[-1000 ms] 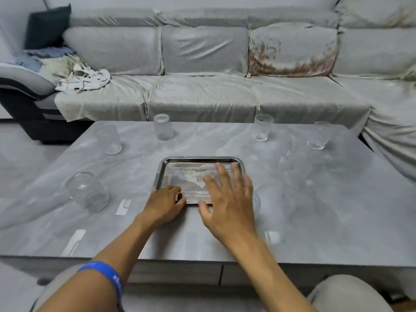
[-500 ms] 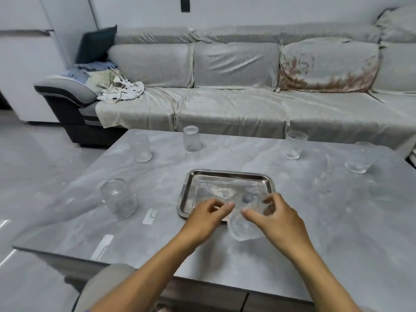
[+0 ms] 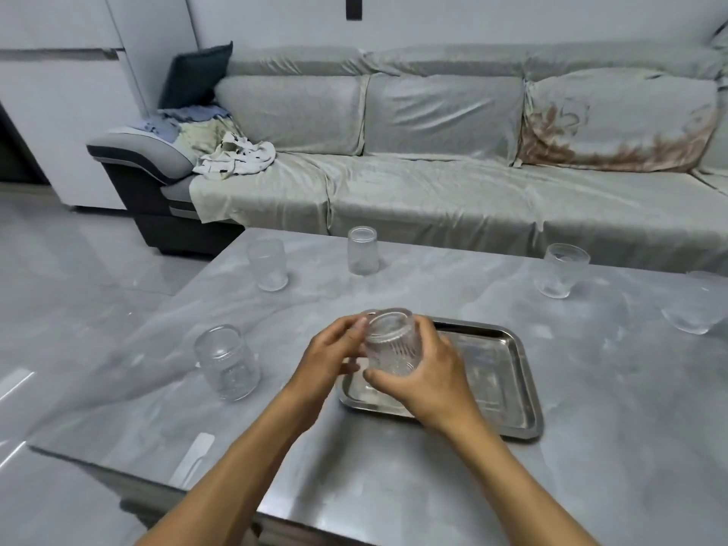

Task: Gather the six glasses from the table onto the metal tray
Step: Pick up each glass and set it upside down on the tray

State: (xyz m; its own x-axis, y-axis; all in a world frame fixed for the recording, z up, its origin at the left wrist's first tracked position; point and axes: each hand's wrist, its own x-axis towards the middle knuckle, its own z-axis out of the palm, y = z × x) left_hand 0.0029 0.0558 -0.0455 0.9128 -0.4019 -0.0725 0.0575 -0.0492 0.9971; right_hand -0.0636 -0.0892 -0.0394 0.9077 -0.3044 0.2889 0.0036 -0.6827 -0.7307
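Soft, even indoor light, cool grey cast, shadows faint. Dull sheen on metal tray (image 3: pixel 524 372), glare streaks on floor tiles (image 3: pixel 15 382) at left. Wide-angle bending at edges; slight motion softness on left hand (image 3: pixel 329 358).

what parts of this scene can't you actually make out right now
- Head view: near left corner of the tray, covered by the right hand.
- Head view: lower part of the held glass, wrapped by the right hand and partly by the left hand, so it is unclear whether it touches the tray.
- Head view: far right glass, cut off by the picture's right edge.
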